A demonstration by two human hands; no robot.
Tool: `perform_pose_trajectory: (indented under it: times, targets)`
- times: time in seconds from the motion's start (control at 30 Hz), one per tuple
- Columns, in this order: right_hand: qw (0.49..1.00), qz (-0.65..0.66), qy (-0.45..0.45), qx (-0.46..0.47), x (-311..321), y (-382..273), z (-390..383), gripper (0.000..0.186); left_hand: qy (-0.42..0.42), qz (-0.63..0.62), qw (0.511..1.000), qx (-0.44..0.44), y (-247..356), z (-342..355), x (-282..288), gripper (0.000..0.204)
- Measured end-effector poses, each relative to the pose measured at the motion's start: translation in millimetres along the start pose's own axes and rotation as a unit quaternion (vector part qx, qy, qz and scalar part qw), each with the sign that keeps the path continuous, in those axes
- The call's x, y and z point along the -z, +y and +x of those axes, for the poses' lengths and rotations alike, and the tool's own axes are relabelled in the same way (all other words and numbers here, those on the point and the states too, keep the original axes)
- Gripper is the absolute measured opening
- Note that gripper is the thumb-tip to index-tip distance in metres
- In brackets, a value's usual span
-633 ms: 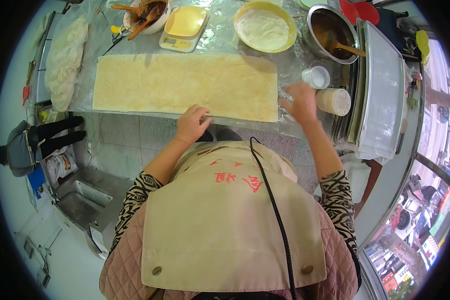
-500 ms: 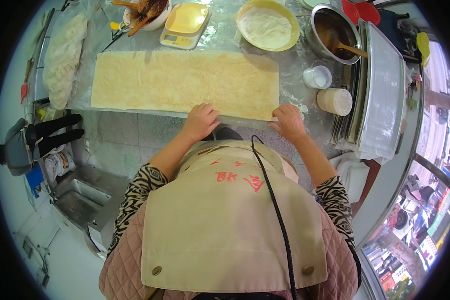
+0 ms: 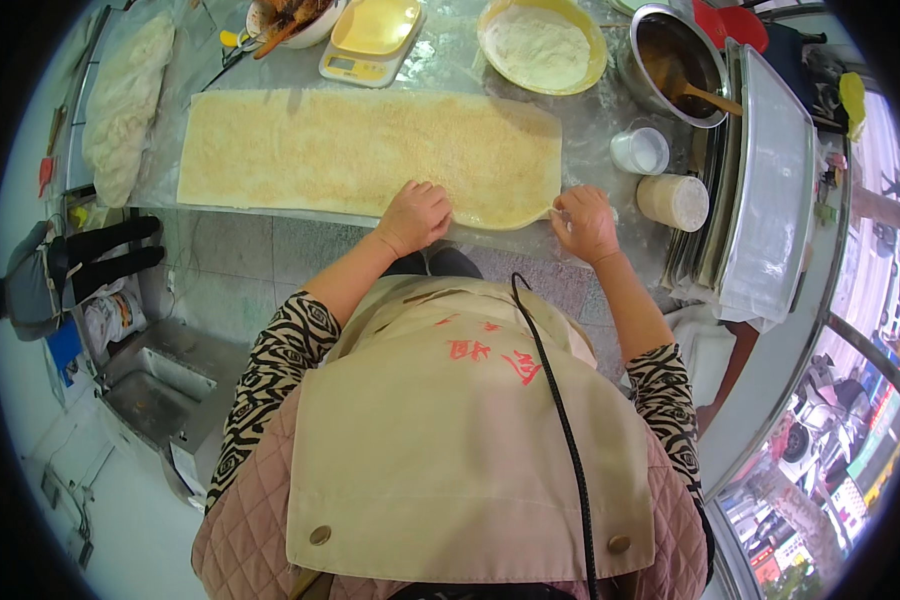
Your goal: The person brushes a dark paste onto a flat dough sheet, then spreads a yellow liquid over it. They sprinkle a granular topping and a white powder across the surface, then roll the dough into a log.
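A long, thin sheet of rolled dough (image 3: 370, 145) with a yellowish, grainy coating lies lengthwise across the metal table. At its near right corner, my right hand (image 3: 584, 222) pinches the dough, drawing that corner out into a small point. My left hand (image 3: 417, 218) rests at the near edge, right of the sheet's middle, its fingers curled on the dough. Between my hands the near edge bows slightly toward me. Whatever lies beneath the left fingers is hidden.
Beyond the dough are a yellow kitchen scale (image 3: 373, 40), a yellow bowl of flour (image 3: 542, 45) and a steel bowl (image 3: 660, 60) with a wooden spoon. Two small tubs and stacked trays (image 3: 770, 180) stand right. Bagged dough (image 3: 125, 110) lies left; another person (image 3: 40, 280) is beyond.
My right hand has shifted slightly right and now pulls the corner out. My left hand has moved a little right and farther forward, its fingers more closed. The dough's near edge now curves.
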State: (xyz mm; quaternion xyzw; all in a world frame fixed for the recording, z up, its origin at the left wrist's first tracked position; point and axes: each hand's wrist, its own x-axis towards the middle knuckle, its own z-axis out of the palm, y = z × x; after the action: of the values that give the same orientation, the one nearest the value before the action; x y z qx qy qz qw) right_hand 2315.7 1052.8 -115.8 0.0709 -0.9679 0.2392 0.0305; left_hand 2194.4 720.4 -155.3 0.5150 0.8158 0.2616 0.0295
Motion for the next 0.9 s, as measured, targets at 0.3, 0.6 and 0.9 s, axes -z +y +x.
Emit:
perform_pose_trajectory:
  times: [0.3, 0.6, 0.9]
  targets:
    - [0.996, -0.01, 0.055, -0.07, -25.3, 9.1, 11.0, 0.012, 0.081, -0.03, 0.987, 0.134, -5.0, 13.1, -6.7, 0.013]
    - [0.999, 0.031, 0.027, -0.02, -21.7, -7.3, 4.6, 0.02, -0.051, -0.16, 0.985, -0.039, 58.5, -3.2, -33.4, 0.02]
    - [0.999, -0.009, -0.028, 0.013, -14.6, -8.1, -2.0, 0.027, 0.053, -0.111, 0.991, -0.054, 52.3, 14.8, -42.9, 0.039]
